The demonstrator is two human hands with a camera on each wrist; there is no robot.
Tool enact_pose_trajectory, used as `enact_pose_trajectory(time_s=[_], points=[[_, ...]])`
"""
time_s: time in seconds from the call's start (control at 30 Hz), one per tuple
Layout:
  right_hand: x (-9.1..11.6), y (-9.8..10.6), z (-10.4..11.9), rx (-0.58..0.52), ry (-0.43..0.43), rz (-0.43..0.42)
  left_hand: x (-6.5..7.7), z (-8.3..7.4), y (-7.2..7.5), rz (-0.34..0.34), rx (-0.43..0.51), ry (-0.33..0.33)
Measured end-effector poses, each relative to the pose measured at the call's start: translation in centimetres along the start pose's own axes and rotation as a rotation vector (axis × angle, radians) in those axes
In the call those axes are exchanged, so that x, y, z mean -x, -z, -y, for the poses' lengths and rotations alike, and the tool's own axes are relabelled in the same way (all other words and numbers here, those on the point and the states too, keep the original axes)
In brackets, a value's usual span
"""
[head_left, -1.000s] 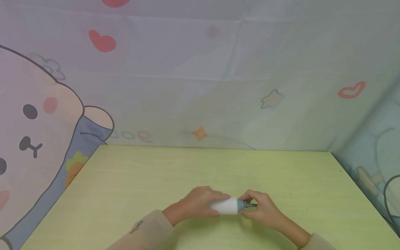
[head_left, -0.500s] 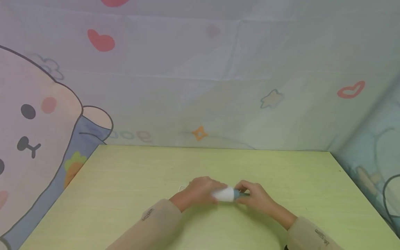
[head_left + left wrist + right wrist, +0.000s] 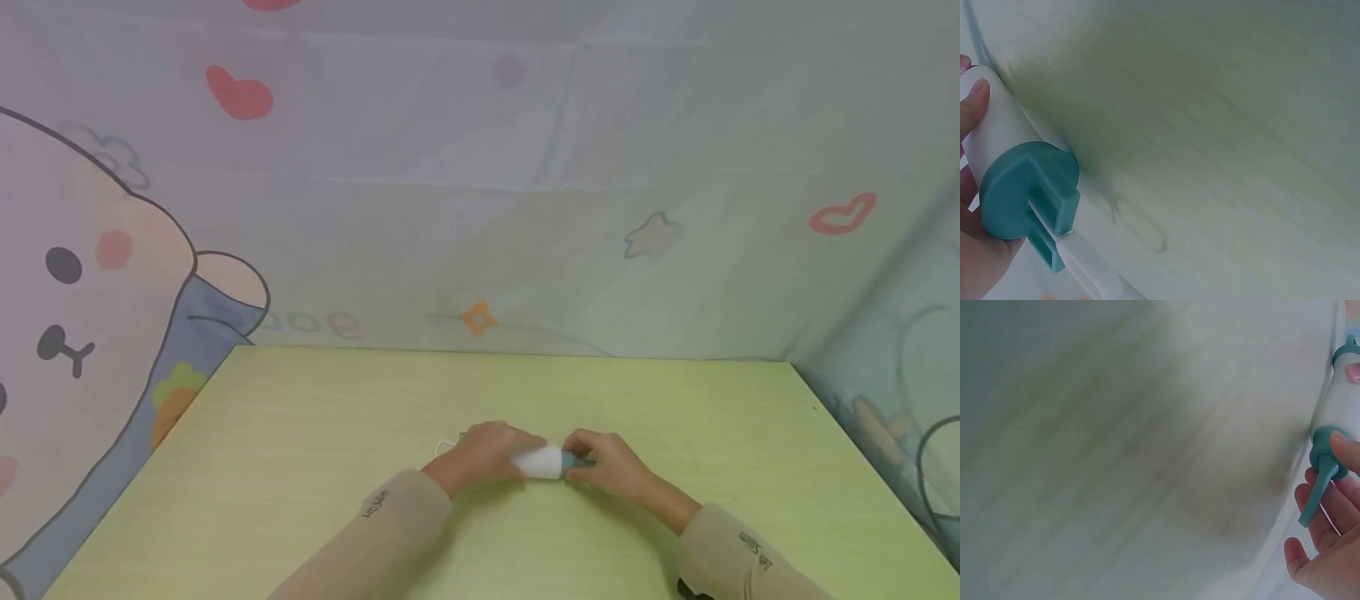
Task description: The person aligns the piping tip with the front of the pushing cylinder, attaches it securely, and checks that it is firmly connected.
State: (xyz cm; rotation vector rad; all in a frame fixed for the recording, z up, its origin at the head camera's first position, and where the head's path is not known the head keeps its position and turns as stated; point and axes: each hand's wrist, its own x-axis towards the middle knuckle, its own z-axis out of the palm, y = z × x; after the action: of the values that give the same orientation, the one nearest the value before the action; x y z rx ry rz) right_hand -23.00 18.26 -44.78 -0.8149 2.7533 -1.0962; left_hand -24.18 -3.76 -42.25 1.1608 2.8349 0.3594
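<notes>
A white cylinder [image 3: 543, 462] with teal ends lies sideways between the hands, over the table. My left hand [image 3: 491, 452] grips its white body from the left. With thumb and fingers, my right hand [image 3: 613, 468] pinches the teal collar [image 3: 1322, 442] at its right end. From that collar a thin teal spout [image 3: 1316, 499] points out past the fingers. At the other end, in the left wrist view, a round teal cap [image 3: 1007, 190] has two raised lugs and a white strap [image 3: 1091, 269] coming from it. The cylinder's exact kind is unclear.
The pale yellow-green table [image 3: 337, 408] extends around both hands. Behind it hangs a printed cloth [image 3: 420, 150] with hearts, a star and a cartoon animal. A dark cable [image 3: 925, 467] hangs at the right, beyond the table's edge.
Both hands have moved the cylinder away from the body and slightly left. The right hand sits closer round the spout end, so less of the spout shows in the head view.
</notes>
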Motion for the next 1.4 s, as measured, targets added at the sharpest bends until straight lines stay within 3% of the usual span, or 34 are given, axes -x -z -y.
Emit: enact_pose_trajectory(time_s=[0.5,0.83,1.4], points=[[-0.1,-0.1,-0.2,0.071,-0.015,0.044,0.1,0.1,-0.3,-0.001,-0.071,0.015],[-0.1,0.0,-0.3,0.064,-0.006,0.050,0.6,0.7,-0.3,-0.062,-0.112,-0.011],[0.1,-0.1,-0.6,0.057,-0.003,0.059,1.3,1.4,-0.4,-0.022,-0.078,0.028]])
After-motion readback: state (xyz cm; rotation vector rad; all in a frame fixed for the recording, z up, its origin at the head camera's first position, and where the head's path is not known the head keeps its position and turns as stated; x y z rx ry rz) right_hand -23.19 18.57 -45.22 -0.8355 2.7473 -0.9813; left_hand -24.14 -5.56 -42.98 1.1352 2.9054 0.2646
